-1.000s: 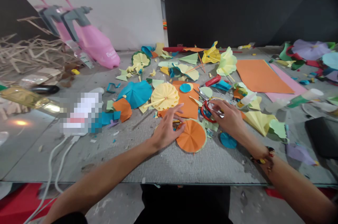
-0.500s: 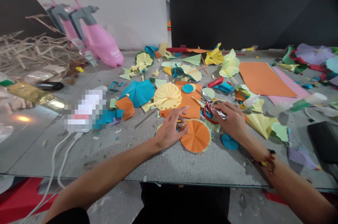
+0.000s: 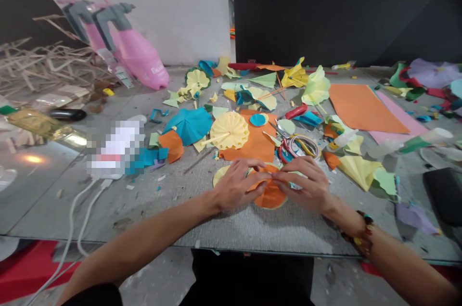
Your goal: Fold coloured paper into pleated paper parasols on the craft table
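Left hand [image 3: 236,185] and right hand [image 3: 301,184] are together, clamping an orange pleated paper disc [image 3: 270,196] between them, fingertips meeting over its middle, on the grey tabletop [image 3: 231,229] near its front edge. Too hard a squeeze could crease the thin pleats, and a wide right-hand move could snag the red-handled scissors [image 3: 283,152] just beyond. Room to move lies toward the front edge.

Pleated orange paper disc [image 3: 270,196] with a pale yellow rim, folds radiating from its centre, lying on the grey tabletop [image 3: 252,231], its upper half covered by the left hand [image 3: 238,185] and right hand [image 3: 303,185], their fingers meeting over it.
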Demonstrator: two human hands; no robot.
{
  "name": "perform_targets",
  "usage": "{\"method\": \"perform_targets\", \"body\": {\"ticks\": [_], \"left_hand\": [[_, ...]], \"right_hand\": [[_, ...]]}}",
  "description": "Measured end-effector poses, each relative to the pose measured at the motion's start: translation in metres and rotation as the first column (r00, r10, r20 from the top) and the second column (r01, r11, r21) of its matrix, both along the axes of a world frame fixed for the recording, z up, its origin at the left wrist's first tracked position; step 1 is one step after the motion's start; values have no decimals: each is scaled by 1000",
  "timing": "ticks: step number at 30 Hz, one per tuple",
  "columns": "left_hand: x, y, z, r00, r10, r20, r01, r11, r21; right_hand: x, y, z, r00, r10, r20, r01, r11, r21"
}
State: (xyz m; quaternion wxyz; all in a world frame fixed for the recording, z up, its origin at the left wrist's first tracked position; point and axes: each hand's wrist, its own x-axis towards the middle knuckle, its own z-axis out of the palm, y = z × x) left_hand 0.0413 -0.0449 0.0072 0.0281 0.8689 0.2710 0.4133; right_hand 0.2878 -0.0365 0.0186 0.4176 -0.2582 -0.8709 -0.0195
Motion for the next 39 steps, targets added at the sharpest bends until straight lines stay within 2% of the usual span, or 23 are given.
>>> {"method": "perform_targets", "body": {"ticks": [9, 14, 18, 22, 24, 27, 30, 35, 39], "left_hand": [[2, 1, 0, 1000, -15, 20, 15, 1000, 9], [2, 2, -6, 998, -17, 56, 20, 998, -53], [1, 3, -10, 997, -11, 70, 17, 996, -91], [0, 3, -9, 998, -46, 36, 49, 995, -86], [0, 2, -6, 997, -74, 20, 75, 995, -73], [0, 1, -2, 995, -97, -1, 97, 994, -57], [0, 1, 0, 995, -101, -1, 101, 994, -46], [-1, 1, -2, 997, -72, 7, 72, 997, -24], [-1, 0, -4, 999, 42, 17, -42, 999, -13]], "right_hand": [[0, -1, 3, 999, -17, -27, 19, 998, 60], [-1, 1, 3, 999, -13, -35, 16, 995, 97], [0, 1, 1, 999, -30, -24, 32, 997, 73], [-2, -1, 1, 998, -60, -35, 60, 998, -2], [-4, -1, 3, 997, -50, -59, 44, 995, -94], [-5, -1, 6, 993, -7, -118, -26, 962, -273], [-4, 1, 10, 987, 12, -161, -74, 920, -385], [-3, 2, 14, 985, 34, -171, -109, 885, -452], [-2, 1, 13, 985, 28, -171, -108, 870, -480]]}}
